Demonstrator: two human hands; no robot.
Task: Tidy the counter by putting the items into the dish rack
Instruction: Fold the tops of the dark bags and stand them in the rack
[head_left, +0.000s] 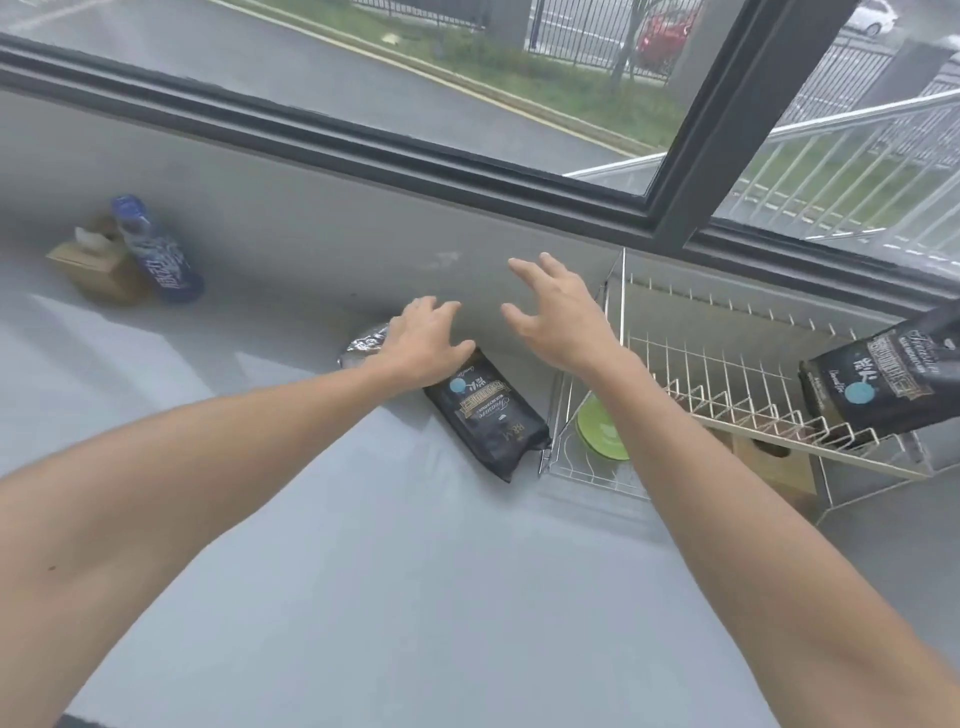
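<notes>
Midway through tidying, the left hand settles spread fingers on a black pouch lying on the tabletop while the right hand hovers released beside it, the rack just right awaiting a firm grasp-and-lift.

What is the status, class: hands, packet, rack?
Left hand on the black packet, fingers not closed. Right hand open, empty, raised beside the dish rack. Second black packet already in rack. Nothing in the way.
</notes>
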